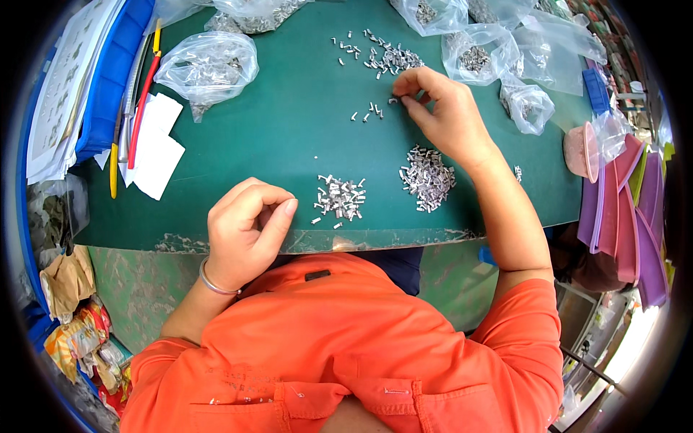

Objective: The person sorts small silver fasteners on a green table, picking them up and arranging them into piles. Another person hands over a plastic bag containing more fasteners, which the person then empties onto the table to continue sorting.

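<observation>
Past the middle of the green table, my right hand (451, 115) is closed in a pinch, with a small silvery metal part (393, 101) at its thumb and index tips. A few similar parts (369, 113) lie just left of it, and a loose heap of metal parts (393, 59) spreads beyond. My left hand (249, 227) is curled closed near the front edge, thumb against the index finger; whatever it may hold is hidden. Beside it on the right lies a pile of small metal parts (341, 197). Another pile, denser (427, 179), sits below my right wrist.
Clear plastic bags of metal parts (209, 65) stand at the back left, more bags (476, 54) at the back right. A blue tray (119, 79), white paper slips (155, 155) and a red-and-yellow pen-like tool (144, 101) are left. A pink cup (582, 150) stands at the right edge.
</observation>
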Demonstrator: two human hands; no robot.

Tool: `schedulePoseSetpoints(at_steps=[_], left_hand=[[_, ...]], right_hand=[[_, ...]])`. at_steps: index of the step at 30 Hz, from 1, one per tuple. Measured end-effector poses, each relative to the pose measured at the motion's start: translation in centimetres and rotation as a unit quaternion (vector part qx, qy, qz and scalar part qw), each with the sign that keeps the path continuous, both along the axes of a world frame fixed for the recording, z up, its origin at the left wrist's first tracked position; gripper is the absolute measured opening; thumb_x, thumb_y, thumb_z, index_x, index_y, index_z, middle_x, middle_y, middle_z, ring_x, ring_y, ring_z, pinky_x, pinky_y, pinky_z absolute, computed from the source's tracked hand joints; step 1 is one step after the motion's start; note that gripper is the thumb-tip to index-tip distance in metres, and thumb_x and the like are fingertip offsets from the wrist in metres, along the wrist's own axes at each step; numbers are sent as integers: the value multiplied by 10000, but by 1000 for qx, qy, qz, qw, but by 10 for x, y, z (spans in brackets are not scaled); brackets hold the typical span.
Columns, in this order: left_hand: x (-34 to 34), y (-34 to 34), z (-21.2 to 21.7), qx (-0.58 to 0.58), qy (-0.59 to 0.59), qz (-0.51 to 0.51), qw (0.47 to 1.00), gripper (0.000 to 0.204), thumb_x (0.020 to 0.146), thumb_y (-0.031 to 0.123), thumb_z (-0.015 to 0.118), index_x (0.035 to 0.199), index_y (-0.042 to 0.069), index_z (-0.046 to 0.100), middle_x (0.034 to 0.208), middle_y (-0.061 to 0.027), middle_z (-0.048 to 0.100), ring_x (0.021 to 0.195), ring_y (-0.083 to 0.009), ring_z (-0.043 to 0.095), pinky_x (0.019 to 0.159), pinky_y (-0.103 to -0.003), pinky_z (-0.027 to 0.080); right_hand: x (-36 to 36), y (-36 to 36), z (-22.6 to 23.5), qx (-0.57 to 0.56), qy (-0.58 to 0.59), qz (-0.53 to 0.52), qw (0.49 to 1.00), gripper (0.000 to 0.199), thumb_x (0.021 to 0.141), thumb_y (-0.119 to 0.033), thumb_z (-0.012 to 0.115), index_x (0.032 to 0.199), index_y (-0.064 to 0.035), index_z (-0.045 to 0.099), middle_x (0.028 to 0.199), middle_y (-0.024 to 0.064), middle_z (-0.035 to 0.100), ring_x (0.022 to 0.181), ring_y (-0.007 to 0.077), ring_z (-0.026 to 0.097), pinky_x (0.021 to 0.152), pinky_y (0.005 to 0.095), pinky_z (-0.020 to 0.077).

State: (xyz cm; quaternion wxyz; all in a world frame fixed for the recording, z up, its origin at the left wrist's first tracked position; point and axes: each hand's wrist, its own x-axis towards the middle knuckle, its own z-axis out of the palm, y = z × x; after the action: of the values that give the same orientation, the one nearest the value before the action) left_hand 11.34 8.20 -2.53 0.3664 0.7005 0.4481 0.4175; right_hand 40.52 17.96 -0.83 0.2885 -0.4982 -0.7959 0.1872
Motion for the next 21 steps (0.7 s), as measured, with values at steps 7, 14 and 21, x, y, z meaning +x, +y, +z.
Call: schedulePoseSetpoints(at_steps=[7,14,21], left_hand=[[1,1,-2,1,-3,-5,1000,40,870,-5,691,864,-7,652,727,-18,576,560,-59,431,488,-217,308],[-2,1,3,1,17,-9,1000,43,849,-9,709,850,-2,667,740,-19,593,593,-55,491,513,-209,357],[22,13,26,77,-27,-47,996,295,768,-3,805,1022,26,658,830,-38,609,692,-113,597,589,-239,489]], right_hand=[[-7,-4,1,15,-11,-5,1000,167,790,34,667,946,-15,631,874,132,682,832,311,674,727,385,539],[-18,-15,12,-67,44,-31,996,122,854,22,641,972,-9,642,894,100,637,816,231,638,731,340,512],[-80,-80,19,-372,521,42,767,118,906,45,644,1005,8,593,964,33,637,894,93,628,781,238,527]])
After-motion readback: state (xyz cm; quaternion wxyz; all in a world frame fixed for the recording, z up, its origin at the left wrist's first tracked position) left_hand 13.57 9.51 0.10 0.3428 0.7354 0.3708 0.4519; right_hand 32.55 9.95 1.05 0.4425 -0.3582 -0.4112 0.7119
